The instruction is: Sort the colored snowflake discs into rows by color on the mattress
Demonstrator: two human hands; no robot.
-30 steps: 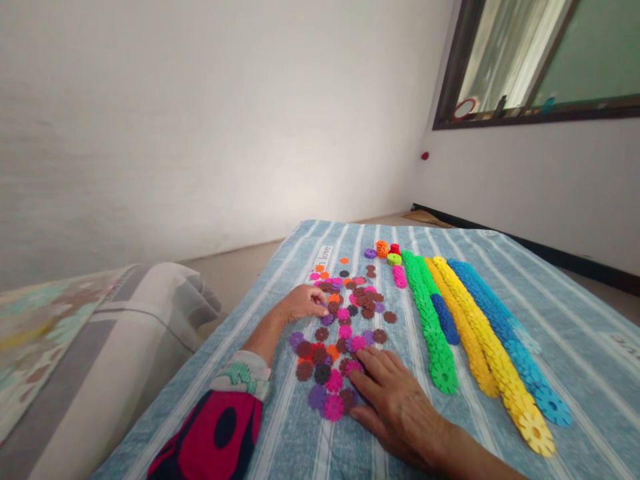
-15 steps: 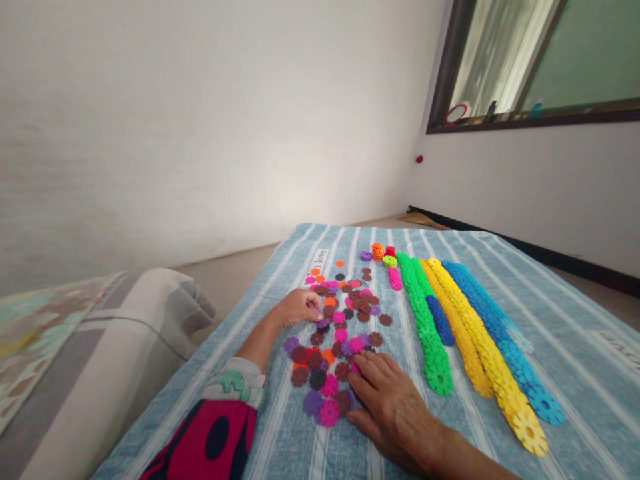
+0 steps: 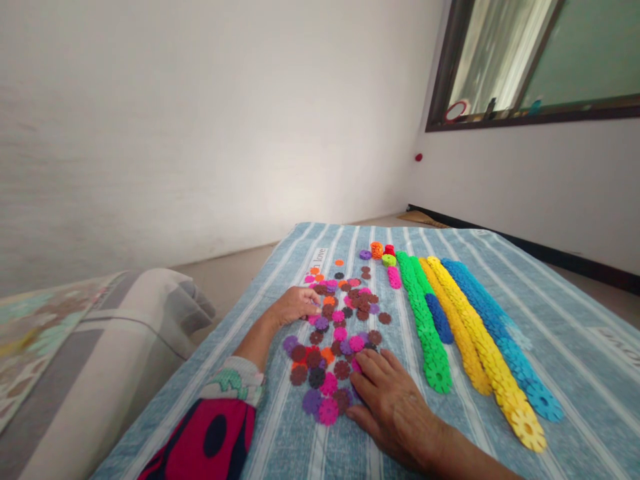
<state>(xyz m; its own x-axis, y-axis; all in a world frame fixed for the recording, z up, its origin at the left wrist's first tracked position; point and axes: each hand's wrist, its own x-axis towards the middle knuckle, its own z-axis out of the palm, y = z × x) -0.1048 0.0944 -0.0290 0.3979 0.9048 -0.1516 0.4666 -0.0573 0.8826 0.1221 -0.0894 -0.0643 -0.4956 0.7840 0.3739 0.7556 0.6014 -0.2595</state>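
My left hand (image 3: 299, 304) reaches to the left edge of a scatter of flower-shaped plastic discs. Its fingers are curled together at the discs, and whatever is between them is hidden. Just by its fingertips lies a purple disc (image 3: 321, 323). My right hand (image 3: 395, 397) lies flat with its fingers stretched out at the near right side of the scatter. Its fingertips partly cover a pink disc (image 3: 356, 364). Brown, pink, purple, orange and black discs lie loosely between both hands, with a pink disc (image 3: 329, 411) nearest me.
Right of the scatter lie long overlapping rows of discs: green (image 3: 425, 333), yellow (image 3: 485, 347) and blue (image 3: 505, 340), plus a short dark blue row (image 3: 439, 319). Small stacks, including an orange stack (image 3: 377, 250), stand farther back. A striped blue cloth (image 3: 565, 313) covers the surface.
My left hand has shifted slightly left, and its fingers now point more downward at the discs. My right hand stays nearly in place.
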